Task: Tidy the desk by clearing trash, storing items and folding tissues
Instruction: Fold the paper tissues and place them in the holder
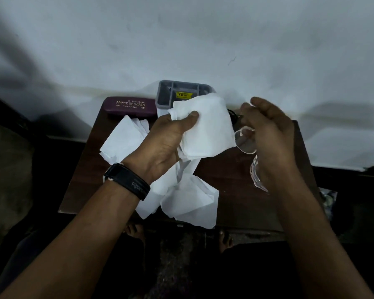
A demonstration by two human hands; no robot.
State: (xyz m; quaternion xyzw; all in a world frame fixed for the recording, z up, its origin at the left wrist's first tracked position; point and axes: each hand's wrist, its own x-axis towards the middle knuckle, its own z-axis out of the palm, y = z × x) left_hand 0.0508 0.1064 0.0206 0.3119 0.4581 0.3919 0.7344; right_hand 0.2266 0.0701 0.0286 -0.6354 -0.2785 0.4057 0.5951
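My left hand [166, 137] pinches a white tissue [207, 128] by its left edge and holds it up above the small dark wooden desk [242, 180]. My right hand [268, 134] grips a pair of clear-framed eyeglasses [246, 143], one lens showing left of the palm and the frame running down beneath it. Several loose white tissues [188, 201] lie crumpled across the middle of the desk, one sheet [123, 139] spread at the left. A maroon spectacle case [130, 105] marked "PRINCE OPTICALS" lies shut at the desk's back left.
A grey plastic organiser tray [166, 93] with a yellow price sticker stands at the back against the white wall. Something dark [232, 116] sits behind the tissue, mostly hidden. Bare feet show on the floor under the desk's front edge. A black watch is on my left wrist.
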